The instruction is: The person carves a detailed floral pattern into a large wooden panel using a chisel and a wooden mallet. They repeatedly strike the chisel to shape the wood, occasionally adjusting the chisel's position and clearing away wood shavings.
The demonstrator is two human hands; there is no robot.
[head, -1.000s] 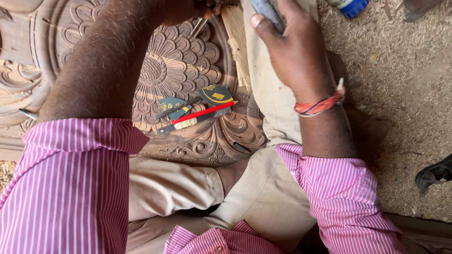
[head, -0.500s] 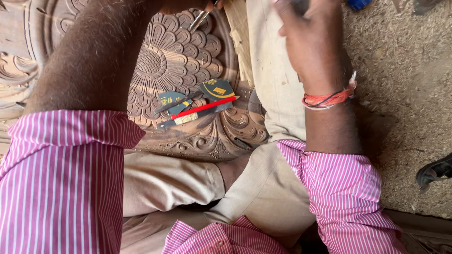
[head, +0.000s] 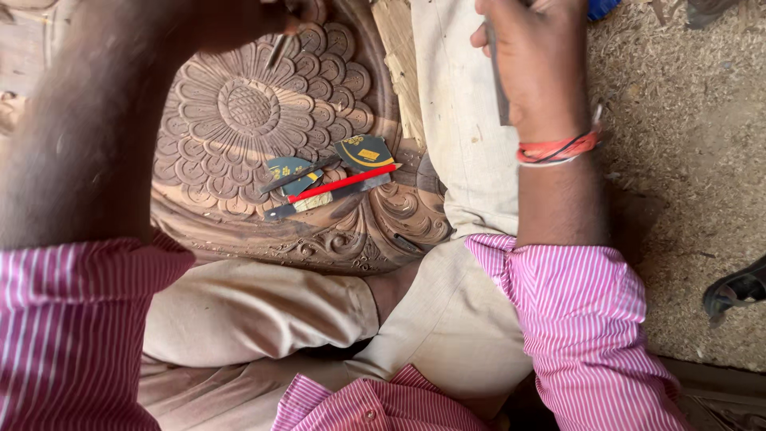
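Carved round wooden panel (head: 239, 120) with a many-petalled flower relief: lies at the far left, resting against the person's beige-trousered legs. Left hand (head: 239, 20): far left, at the top edge over the panel's far petals, closed on a thin metal chisel (head: 279, 49) whose tip meets the carving; the fingers are partly cut off by the frame. Loose items on the panel's near right petals: two dark blue card scraps with yellow marks (head: 363, 152), a red pencil (head: 343, 183), and a dark flat steel blade (head: 327, 197) just beside the pencil. Right hand (head: 535, 64): far right, above the trouser leg, gripped around a grey tool handle (head: 499, 88); red and orange wrist threads (head: 558, 148) below it. Sawdust-strewn floor (head: 678, 160): right side.
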